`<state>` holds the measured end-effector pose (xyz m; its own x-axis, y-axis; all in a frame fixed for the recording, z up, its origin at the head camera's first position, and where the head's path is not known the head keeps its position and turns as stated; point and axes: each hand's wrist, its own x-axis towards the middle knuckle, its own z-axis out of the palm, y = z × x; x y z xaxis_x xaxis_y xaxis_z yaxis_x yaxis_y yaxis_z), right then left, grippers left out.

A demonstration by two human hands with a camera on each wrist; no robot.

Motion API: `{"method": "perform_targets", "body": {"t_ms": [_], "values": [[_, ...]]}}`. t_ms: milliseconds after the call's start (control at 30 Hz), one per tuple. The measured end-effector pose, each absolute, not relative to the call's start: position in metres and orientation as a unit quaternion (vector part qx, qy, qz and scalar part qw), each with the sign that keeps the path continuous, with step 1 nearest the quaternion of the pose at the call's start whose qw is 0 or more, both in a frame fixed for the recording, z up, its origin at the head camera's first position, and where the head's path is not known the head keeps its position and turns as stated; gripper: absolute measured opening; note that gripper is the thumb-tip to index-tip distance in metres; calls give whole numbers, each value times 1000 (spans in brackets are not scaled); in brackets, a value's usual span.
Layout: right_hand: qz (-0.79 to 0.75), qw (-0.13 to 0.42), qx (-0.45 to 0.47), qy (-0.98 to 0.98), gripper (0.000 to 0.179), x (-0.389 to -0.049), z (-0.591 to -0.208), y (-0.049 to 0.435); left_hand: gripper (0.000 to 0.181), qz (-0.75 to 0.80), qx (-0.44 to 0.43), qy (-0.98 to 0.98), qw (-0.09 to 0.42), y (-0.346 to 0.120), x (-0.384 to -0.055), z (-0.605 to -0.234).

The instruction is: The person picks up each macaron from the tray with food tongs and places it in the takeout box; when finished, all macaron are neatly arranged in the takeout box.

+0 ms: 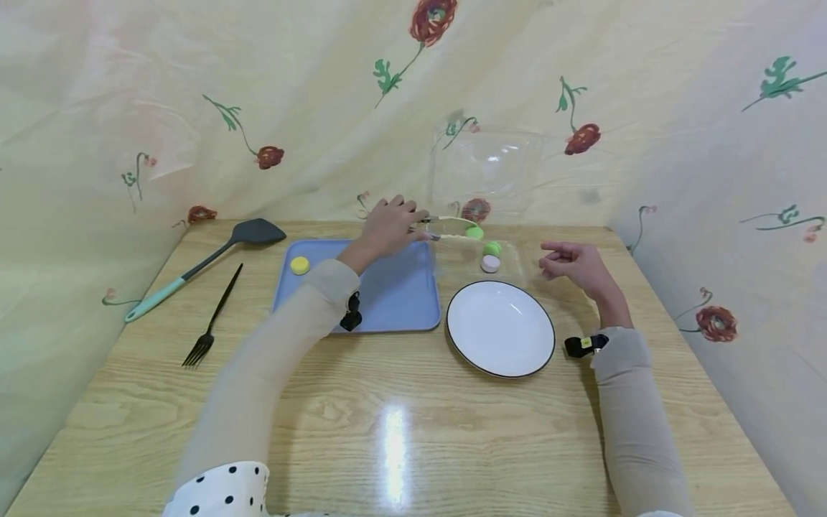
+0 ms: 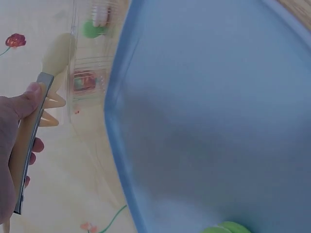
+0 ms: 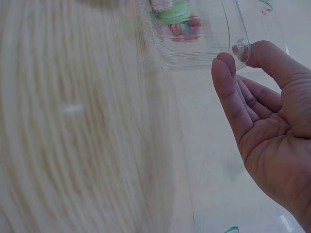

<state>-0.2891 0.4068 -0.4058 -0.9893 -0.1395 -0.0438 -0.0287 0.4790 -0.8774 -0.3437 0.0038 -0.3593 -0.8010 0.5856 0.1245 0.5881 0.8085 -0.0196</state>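
Observation:
My left hand (image 1: 390, 226) grips a pair of tongs (image 2: 30, 138) with cream ends, reaching over the back of the blue tray (image 1: 394, 301). In the head view the tong ends lie either side of a green macaron (image 1: 474, 233). Another green macaron (image 1: 492, 248) and a pale pink one (image 1: 491, 264) sit in a clear plastic box (image 1: 513, 273), its lid (image 1: 484, 169) raised behind. My right hand (image 1: 575, 266) pinches the box's right corner between thumb and finger. On the tray are a yellow macaron (image 1: 300, 266) and a green macaron (image 2: 226, 228), the latter hidden from the head view.
A white plate (image 1: 500, 329) with a dark rim stands in front of the box. To the left lie a turner (image 1: 213, 258) with a black head and a black fork (image 1: 213, 316). Flowered cloth (image 1: 323, 108) hangs behind and beside the wooden table (image 1: 452, 445).

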Motion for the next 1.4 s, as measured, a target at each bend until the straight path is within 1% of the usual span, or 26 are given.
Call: {"method": "perform_targets", "body": {"t_ms": [200,500,1400], "values": [[-531,60,-55,844,55,-288,-404,404,61,12,-308,-950,52,10,-345,-363],[-541,69,-56,836,54,-275,-384,389,59,25,-308,-949,56,14,-346,-366],[-538,71,-51,839,54,-272,-380,392,60,34,-313,-948,55,20,-348,-362]]}}
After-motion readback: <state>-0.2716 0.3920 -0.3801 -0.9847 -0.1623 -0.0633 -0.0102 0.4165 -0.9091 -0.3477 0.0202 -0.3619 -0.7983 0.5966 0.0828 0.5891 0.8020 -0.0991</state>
